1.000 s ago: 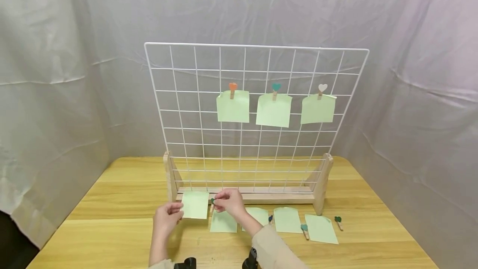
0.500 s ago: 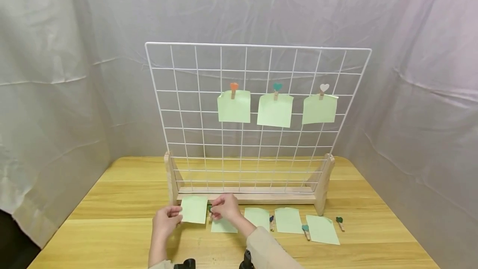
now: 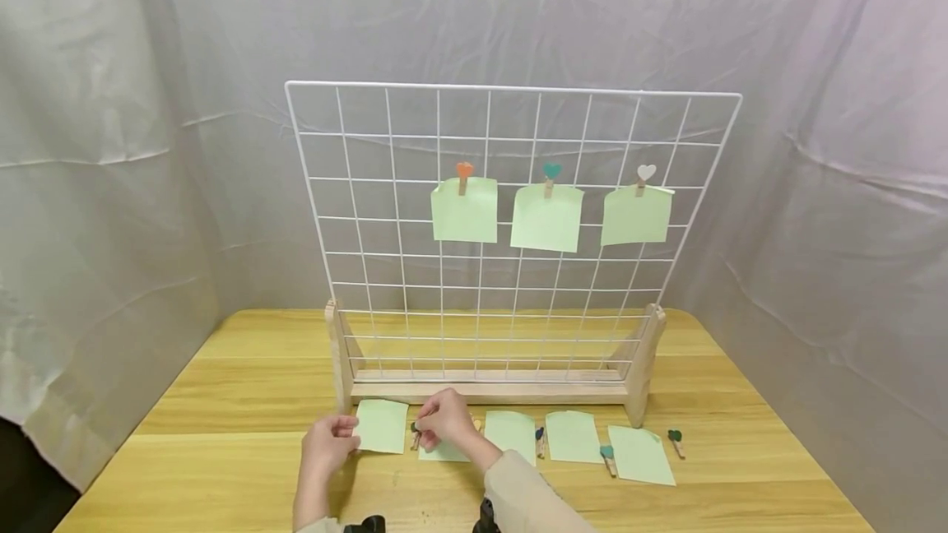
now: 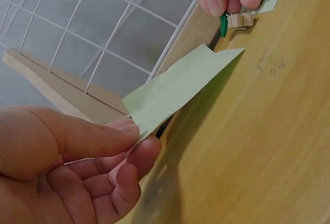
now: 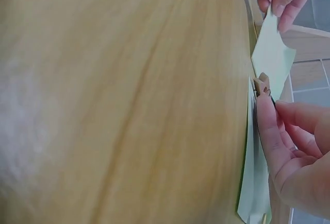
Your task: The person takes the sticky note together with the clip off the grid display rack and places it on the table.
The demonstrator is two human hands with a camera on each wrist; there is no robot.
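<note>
Left hand [image 3: 328, 444] pinches a green note [image 3: 382, 426] by its left edge, low before the rack [image 3: 533, 394]; right hand [image 3: 447, 419] pinches a clip [image 4: 239, 21] just beside it. I've got desk [image 3: 222, 401] stretching well out leftward.

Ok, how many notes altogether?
8: three notes clipped to the grid, one note in the left hand, four notes on the table, leftmost partly hidden by the right hand.

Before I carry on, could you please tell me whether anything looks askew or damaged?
Slightly: on the wire grid, the rightmost green note looks curled at its top-right corner, and the middle note hangs tilted, its bottom edge sloping down rightward.
</note>
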